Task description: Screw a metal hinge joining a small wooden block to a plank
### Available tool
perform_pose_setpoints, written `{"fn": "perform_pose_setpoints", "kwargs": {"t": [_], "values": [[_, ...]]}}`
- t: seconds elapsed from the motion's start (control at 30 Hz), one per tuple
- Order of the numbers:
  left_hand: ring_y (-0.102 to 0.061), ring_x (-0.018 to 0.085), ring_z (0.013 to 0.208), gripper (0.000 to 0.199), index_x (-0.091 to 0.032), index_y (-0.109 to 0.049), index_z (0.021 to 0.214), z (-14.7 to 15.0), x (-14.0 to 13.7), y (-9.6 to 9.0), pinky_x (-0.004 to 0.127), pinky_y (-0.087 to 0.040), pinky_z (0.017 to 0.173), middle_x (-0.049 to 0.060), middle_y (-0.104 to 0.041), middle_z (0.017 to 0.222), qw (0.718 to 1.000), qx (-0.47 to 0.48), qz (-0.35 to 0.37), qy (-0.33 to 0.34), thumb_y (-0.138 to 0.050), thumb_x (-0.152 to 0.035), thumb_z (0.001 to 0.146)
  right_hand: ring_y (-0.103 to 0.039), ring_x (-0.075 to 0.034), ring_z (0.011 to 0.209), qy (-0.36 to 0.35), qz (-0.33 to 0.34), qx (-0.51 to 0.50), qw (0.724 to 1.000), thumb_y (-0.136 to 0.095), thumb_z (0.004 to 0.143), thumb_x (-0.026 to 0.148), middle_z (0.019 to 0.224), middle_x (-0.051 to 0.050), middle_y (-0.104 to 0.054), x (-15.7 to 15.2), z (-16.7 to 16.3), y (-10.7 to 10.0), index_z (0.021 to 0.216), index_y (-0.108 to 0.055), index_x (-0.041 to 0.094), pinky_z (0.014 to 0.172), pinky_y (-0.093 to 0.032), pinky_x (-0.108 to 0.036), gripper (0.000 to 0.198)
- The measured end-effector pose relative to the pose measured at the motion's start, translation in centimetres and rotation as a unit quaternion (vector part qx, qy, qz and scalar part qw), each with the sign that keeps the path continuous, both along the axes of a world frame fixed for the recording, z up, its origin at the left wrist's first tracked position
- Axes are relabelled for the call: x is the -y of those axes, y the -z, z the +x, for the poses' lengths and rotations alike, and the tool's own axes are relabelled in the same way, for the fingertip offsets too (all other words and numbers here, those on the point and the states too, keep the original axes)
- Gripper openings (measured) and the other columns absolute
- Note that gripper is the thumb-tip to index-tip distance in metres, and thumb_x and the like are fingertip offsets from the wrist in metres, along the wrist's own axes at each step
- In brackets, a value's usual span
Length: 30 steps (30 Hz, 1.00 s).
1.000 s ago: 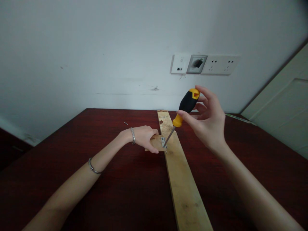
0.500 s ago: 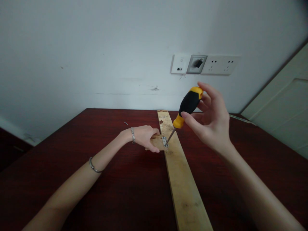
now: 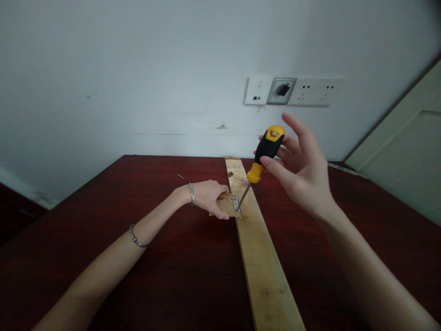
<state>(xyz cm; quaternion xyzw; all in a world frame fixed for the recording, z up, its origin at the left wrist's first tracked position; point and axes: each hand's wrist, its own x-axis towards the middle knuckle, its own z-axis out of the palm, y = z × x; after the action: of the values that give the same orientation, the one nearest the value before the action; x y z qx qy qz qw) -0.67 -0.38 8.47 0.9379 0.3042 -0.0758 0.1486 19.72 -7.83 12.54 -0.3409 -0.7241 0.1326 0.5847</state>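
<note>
My right hand grips a screwdriver with a yellow and black handle, thumb and some fingers round it, index finger lifted off. The screwdriver leans to the right, its tip down at a small metal bracket. That bracket lies on the end of a short wooden block, against a long wooden plank. Around the block, my left hand is closed, thumb on the near side and fingers on the far side. Whether a screw sits under the tip is too small to tell.
A loose screw lies on the dark red tabletop, left of the plank. Behind the table rises a white wall with sockets and a black plug. A pale panelled door stands at the right.
The screwdriver handle has turned and shifted slightly left, more upright now. My right index finger has lifted away from its end. My left hand and the block have barely moved.
</note>
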Motion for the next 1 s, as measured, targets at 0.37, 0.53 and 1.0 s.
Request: {"fn": "perform_pose_setpoints", "kwargs": {"t": [0.37, 0.53, 1.0], "values": [[-0.063, 0.018, 0.070, 0.066, -0.014, -0.058, 0.109, 0.14, 0.05, -0.05, 0.025, -0.041, 0.063, 0.006, -0.070, 0.087, 1.000, -0.003, -0.004, 0.003, -0.070, -0.059, 0.063, -0.060, -0.020, 0.093, 0.013, 0.020, -0.041, 0.999, -0.072, 0.075, 0.031, 0.109, -0.003, -0.054, -0.32, -0.47, 0.00, 0.121, -0.045, 0.036, 0.072, -0.059, -0.036, 0.054], [-0.063, 0.017, 0.070, 0.067, -0.014, -0.058, 0.110, 0.04, -0.10, 0.21, 0.024, -0.041, 0.063, 0.005, -0.070, 0.087, 1.000, -0.005, -0.003, -0.005, -0.070, -0.061, 0.062, -0.061, -0.023, 0.100, -0.048, -0.030, -0.055, 0.997, -0.064, 0.081, 0.032, 0.111, -0.004, -0.059, 0.33, -0.72, -0.31, 0.123, -0.046, 0.036, 0.081, -0.056, -0.043, 0.046], [-0.063, 0.018, 0.070, 0.067, -0.014, -0.058, 0.110, -0.08, 0.11, -0.20, 0.024, -0.042, 0.062, 0.006, -0.070, 0.086, 1.000, -0.003, 0.003, -0.022, -0.070, -0.059, 0.063, -0.063, -0.022, 0.104, -0.038, -0.027, -0.118, 0.992, -0.065, 0.081, 0.036, 0.110, -0.003, -0.065, -0.07, -0.56, 0.03, 0.123, -0.048, 0.036, 0.090, -0.053, -0.044, 0.046]]}}
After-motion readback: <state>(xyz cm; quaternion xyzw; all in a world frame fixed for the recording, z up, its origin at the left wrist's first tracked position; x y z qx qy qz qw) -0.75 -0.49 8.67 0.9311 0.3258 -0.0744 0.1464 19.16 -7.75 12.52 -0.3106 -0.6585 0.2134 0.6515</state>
